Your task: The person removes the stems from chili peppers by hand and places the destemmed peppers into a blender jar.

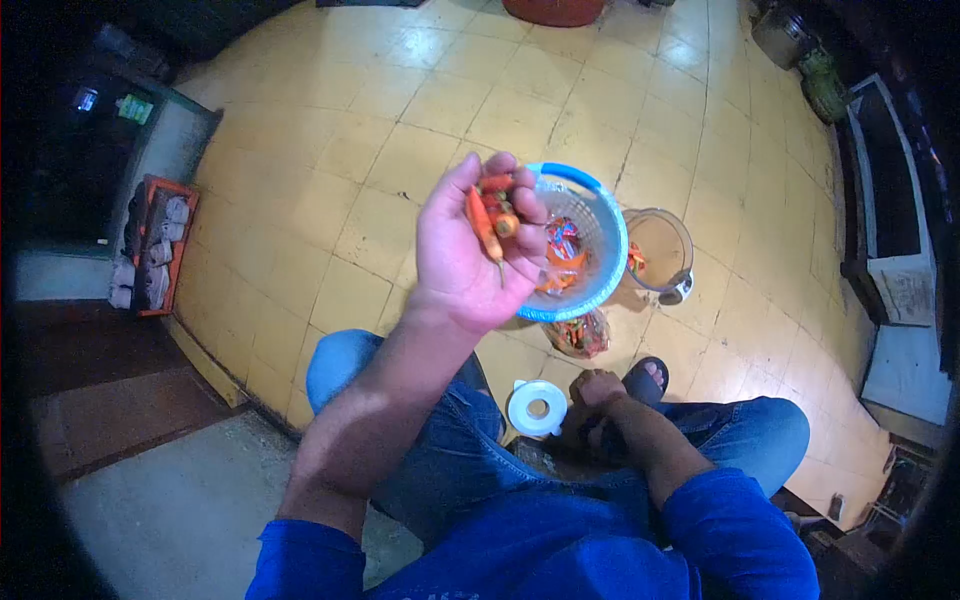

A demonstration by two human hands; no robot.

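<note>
My left hand (478,255) is raised with its palm up. Its fingers curl around several orange-red chili peppers (484,220), some showing stems. Just behind it stands a blue-rimmed plastic basket (612,255), partly hidden by my fingers, with plastic packets (566,240) and orange items inside. My right hand (597,388) is low between my knees with its fingers closed; whatever they may hold is hidden. Beside it is a white round lid-like piece (537,408) with a hole in the middle. A clear plastic bag of red and green chilies (580,334) lies between basket and right hand.
Right of the basket stands a clear container (683,240) with some chilies in it. A rack of shoes (160,245) is at the left wall. A red tub (553,10) sits at the far edge of the yellow tiled floor (350,200). White furniture (905,290) lines the right side.
</note>
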